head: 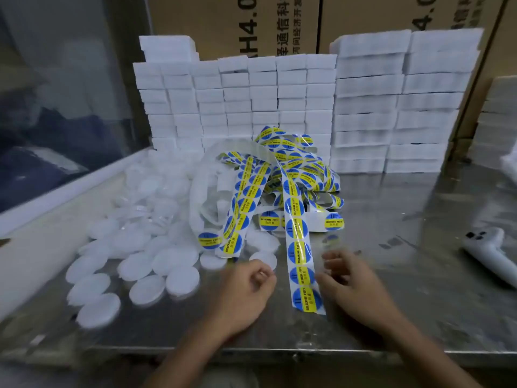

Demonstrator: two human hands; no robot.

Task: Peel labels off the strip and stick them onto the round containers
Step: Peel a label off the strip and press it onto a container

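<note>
Two hands, the left hand (246, 287) and right hand (349, 281), rest loosely curled and holding nothing either side of a strip (300, 247) of blue-and-yellow round labels on the steel desk (419, 303), white round containers (145, 247) heaped left, bare metal right.

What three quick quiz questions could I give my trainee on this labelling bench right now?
1. True or false: the label strip lies between the left hand and right hand.
2. The loose round containers lie mostly on which side of the strip: A left, B right?
3. Fill in: behind the label pile stand stacks of white ____.

Key: 1 true; 2 A; 3 boxes.
</note>
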